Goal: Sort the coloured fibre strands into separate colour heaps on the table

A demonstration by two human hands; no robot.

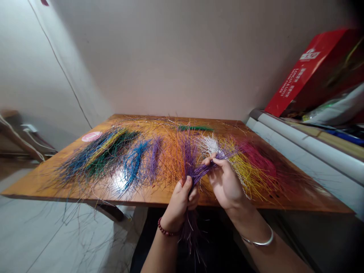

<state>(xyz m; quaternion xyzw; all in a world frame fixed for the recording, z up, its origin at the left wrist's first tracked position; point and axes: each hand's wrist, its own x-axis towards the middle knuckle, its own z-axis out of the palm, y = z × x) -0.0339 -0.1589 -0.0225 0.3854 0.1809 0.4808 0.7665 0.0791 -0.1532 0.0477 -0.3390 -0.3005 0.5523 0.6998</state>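
My left hand (183, 195) is closed around a bundle of thin purple wires (190, 151) at the table's front edge. The wires fan out above the fist and hang down below it. To its right, my right hand (224, 178) pinches a smaller part of the purple strands (204, 168), pulled out sideways from the bundle. Orange wires (172, 159) lie just behind and left of my left hand. White wires (209, 144) and yellow wires (247, 170) lie behind and beside my right hand.
On the wooden table (71, 191) are also blue wires (136, 159), a mixed blue, yellow and green pile (105, 151), magenta wires (260, 161) and a pink round disc (91, 136). A red box (309, 68) and long white rolls (307, 140) stand at the right.
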